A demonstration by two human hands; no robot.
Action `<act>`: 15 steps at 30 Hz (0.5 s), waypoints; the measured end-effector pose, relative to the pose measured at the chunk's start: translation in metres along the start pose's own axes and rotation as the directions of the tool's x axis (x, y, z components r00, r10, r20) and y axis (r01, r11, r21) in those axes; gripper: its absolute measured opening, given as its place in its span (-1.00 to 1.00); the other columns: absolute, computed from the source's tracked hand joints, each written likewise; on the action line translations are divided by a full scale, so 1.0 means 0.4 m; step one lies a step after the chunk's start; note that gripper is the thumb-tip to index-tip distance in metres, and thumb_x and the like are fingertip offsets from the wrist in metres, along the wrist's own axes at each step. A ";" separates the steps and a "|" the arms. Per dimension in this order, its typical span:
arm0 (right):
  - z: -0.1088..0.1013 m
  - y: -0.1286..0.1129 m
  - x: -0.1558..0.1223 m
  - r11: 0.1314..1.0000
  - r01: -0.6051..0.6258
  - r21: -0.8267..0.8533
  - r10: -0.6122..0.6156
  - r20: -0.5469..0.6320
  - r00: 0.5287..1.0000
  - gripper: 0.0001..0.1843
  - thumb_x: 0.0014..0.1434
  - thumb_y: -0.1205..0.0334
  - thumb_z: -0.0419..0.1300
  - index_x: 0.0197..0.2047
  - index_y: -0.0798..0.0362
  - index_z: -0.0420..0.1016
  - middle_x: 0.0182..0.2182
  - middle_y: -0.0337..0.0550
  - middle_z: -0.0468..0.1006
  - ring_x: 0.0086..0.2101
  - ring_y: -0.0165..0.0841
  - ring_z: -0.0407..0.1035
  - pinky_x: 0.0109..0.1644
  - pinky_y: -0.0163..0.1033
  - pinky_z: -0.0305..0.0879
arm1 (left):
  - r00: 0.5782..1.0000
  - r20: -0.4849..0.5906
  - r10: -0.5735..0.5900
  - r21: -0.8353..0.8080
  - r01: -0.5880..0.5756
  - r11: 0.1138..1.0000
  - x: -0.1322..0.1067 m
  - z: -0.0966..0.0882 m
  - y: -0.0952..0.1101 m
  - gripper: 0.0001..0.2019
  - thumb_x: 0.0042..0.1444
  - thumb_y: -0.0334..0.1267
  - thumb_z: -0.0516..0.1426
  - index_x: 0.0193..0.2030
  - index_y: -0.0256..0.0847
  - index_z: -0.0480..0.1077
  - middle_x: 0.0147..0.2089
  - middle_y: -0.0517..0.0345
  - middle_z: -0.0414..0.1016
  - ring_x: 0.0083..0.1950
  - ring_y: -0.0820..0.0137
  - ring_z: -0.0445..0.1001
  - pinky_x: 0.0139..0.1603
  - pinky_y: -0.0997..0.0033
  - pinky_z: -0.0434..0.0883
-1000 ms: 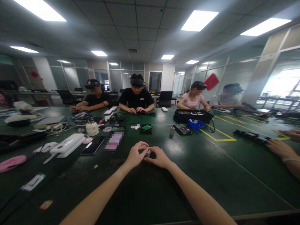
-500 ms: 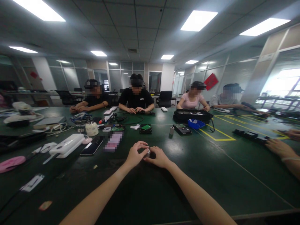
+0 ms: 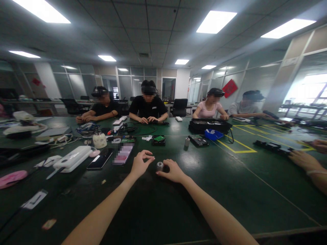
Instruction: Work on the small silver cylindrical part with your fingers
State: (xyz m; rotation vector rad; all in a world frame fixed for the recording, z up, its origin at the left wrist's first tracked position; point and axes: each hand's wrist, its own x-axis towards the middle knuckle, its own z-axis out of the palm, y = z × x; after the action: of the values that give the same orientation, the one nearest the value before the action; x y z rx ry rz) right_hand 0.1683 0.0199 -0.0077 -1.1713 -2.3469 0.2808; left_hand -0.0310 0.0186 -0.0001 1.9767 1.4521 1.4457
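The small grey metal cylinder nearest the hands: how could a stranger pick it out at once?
On the big dark green tabletop, find the wearer's bare left hand and bare right hand. Between them, the small grey metal cylinder stands upright. Unlike the similar grey cylinder farther back, this one has the right hand's thumb and fingers curved about it.

Left hand [image 3: 141, 164] apart from right hand [image 3: 174, 170], slightly higher in view; thumb and fingertips close, contact unclear. Right thumb reaches toward left hand, fingers curled above it, C-shaped hold. Bare forearms slant outward behind each hand.
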 end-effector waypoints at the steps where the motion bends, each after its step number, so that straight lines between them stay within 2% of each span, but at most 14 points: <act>1: -0.001 -0.001 0.000 1.000 -0.002 0.001 0.002 0.002 1.000 -0.56 0.04 -0.20 0.22 -0.31 0.03 0.37 -0.29 -0.16 0.44 -0.21 -0.23 0.31 -0.16 -0.18 0.18 | 0.998 0.051 -0.032 0.055 0.029 0.998 0.002 -0.006 -0.017 -0.85 0.00 -0.24 0.23 -0.25 -0.11 0.40 -0.33 0.18 0.65 -0.06 0.18 0.52 0.02 0.18 0.30; 4: -0.001 -0.002 0.000 1.000 -0.007 0.007 0.007 0.009 1.000 -0.55 0.04 -0.21 0.21 -0.32 0.03 0.37 -0.28 -0.16 0.44 -0.21 -0.23 0.31 -0.16 -0.18 0.18 | 0.975 0.192 -0.112 0.145 0.085 0.986 0.001 -0.016 -0.062 -0.83 -0.05 -0.28 0.25 -0.27 -0.08 0.42 -0.30 0.22 0.65 -0.04 0.17 0.51 -0.02 0.21 0.31; 6: -0.001 -0.002 -0.001 1.000 -0.009 0.009 0.009 0.011 1.000 -0.55 0.04 -0.21 0.21 -0.32 0.03 0.37 -0.29 -0.16 0.44 -0.21 -0.23 0.31 -0.16 -0.18 0.18 | 0.966 0.228 -0.120 0.165 0.084 0.983 -0.001 -0.017 -0.080 -0.79 -0.08 -0.27 0.27 -0.25 -0.07 0.44 -0.26 0.23 0.65 -0.03 0.17 0.50 -0.02 0.22 0.30; 11: -0.001 -0.001 -0.001 1.000 -0.002 0.006 0.002 0.007 1.000 -0.55 0.04 -0.22 0.21 -0.32 0.03 0.37 -0.30 -0.16 0.44 -0.21 -0.24 0.31 -0.17 -0.19 0.17 | 0.975 0.201 -0.100 0.198 0.060 0.978 -0.008 -0.011 -0.074 -0.70 -0.12 -0.20 0.30 -0.20 -0.07 0.43 -0.32 0.22 0.65 -0.01 0.11 0.48 -0.01 0.16 0.28; 15: -0.003 -0.001 -0.001 1.000 -0.004 0.013 0.004 0.006 1.000 -0.56 0.04 -0.21 0.21 -0.32 0.03 0.38 -0.30 -0.17 0.44 -0.21 -0.24 0.31 -0.16 -0.19 0.18 | 0.991 0.123 -0.045 0.021 0.043 0.999 -0.013 0.001 -0.029 -0.79 -0.04 -0.26 0.26 -0.23 -0.11 0.41 -0.35 0.19 0.65 -0.11 0.18 0.55 -0.02 0.19 0.33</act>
State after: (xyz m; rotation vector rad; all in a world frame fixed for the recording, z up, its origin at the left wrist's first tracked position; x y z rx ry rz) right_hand 0.1686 0.0192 -0.0067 -1.1714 -2.3445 0.3006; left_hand -0.0368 0.0195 -0.0113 1.9940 1.4504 1.2719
